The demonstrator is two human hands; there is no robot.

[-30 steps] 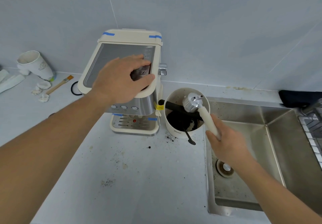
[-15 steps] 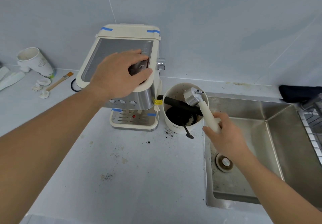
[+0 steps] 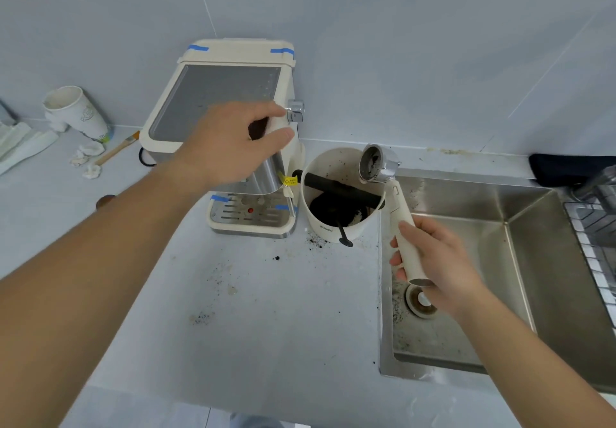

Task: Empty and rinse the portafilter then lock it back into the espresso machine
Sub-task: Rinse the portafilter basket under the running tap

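Portafilter [image 3: 383,174] gripped in right hand [image 3: 433,261] above knock box [image 3: 336,194], sink [image 3: 520,261] beside, left fingers [image 3: 266,127] loose on espresso machine [image 3: 220,101]

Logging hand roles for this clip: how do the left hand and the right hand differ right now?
The left hand rests on the front top corner of the espresso machine, while the right hand is wrapped around the cream handle of the portafilter. The left hand is over the counter; the right hand is over the sink. The left hand lifts nothing; the right hand holds the portafilter head above the grounds bin. Both are bare.
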